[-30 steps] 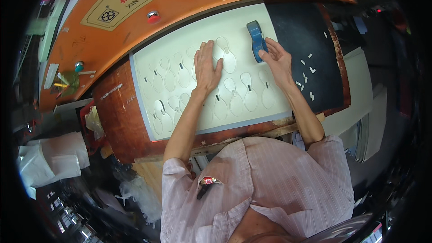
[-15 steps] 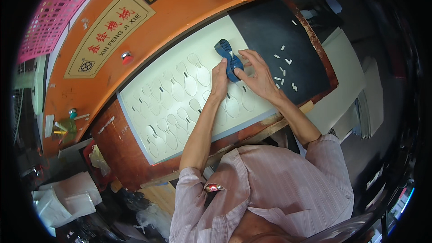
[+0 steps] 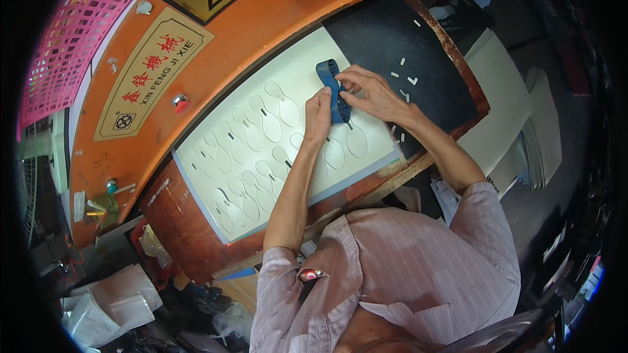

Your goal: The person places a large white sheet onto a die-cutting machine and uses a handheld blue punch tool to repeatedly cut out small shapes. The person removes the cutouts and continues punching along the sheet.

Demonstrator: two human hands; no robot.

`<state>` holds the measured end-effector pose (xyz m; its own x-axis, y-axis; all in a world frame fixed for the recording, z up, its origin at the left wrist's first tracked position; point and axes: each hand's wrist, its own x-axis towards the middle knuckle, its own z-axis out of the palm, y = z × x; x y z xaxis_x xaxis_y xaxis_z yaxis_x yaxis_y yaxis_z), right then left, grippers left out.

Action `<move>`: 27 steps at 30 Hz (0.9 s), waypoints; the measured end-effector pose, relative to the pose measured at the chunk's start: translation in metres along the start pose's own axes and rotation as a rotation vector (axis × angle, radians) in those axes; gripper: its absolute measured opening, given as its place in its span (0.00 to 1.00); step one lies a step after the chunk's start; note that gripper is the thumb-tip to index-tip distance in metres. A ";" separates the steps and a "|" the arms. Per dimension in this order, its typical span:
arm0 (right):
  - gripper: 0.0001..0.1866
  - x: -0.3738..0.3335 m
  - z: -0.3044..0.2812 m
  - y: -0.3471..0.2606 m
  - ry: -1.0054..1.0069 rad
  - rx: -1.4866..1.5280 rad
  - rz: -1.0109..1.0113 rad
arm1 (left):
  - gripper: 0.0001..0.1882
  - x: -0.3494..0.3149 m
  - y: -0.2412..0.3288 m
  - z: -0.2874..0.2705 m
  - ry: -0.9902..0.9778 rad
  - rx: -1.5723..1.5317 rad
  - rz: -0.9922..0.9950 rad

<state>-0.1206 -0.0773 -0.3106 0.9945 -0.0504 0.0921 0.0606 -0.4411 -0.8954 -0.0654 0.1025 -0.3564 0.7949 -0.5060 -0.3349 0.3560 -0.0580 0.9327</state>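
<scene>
A blue sole-shaped cutting die (image 3: 330,78), a narrow-waisted hollow band, is tilted up over the pale sheet (image 3: 203,206). My left hand (image 3: 318,116) is closed on its near left side, with the thumb along the wall. At the die's right edge is my right hand (image 3: 374,94), its fingers bent and drawn together near the opening. Whatever those fingertips pinch is too small to make out. Rows of sole outlines with small dark slots mark the sheet. Several small white strips (image 3: 413,81) lie on the black mat (image 3: 438,65) right of my hands.
An orange machine beam (image 3: 216,39) with red-capped knobs (image 3: 180,103) runs along the far side. A pink plastic basket (image 3: 78,46) sits at the far left. Large pale sheets (image 3: 504,91) are stacked on the right, past the worn reddish board edge (image 3: 476,88).
My right hand's spread fingers have drawn together at the die's edge. The die has turned so that more of its outer left wall shows. The whole view has shifted slightly.
</scene>
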 end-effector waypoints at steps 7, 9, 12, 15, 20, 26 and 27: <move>0.10 0.003 -0.027 0.007 -0.184 -0.013 0.023 | 0.23 -0.001 0.007 0.005 -0.059 0.077 -0.001; 0.09 0.001 -0.028 0.007 -0.175 0.058 0.071 | 0.23 -0.002 0.008 0.005 -0.072 0.080 -0.015; 0.08 -0.007 -0.025 0.009 -0.151 0.167 0.171 | 0.22 -0.002 0.007 0.005 -0.098 0.096 -0.014; 0.08 -0.017 -0.017 0.013 -0.094 0.371 0.306 | 0.22 -0.002 0.007 0.005 -0.124 0.117 -0.004; 0.09 -0.024 -0.010 0.024 -0.023 0.554 0.403 | 0.21 -0.002 0.010 0.003 -0.151 0.134 0.017; 0.07 -0.030 -0.020 0.016 0.016 0.512 0.441 | 0.20 -0.002 0.003 0.005 -0.180 0.159 0.031; 0.08 -0.030 -0.026 0.016 0.048 0.522 0.464 | 0.20 -0.003 0.003 0.004 -0.156 0.160 0.046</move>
<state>-0.1517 -0.1065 -0.3160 0.9235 -0.1744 -0.3418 -0.3239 0.1234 -0.9380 -0.0686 0.1006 -0.3525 0.7188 -0.6372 -0.2781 0.2287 -0.1611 0.9601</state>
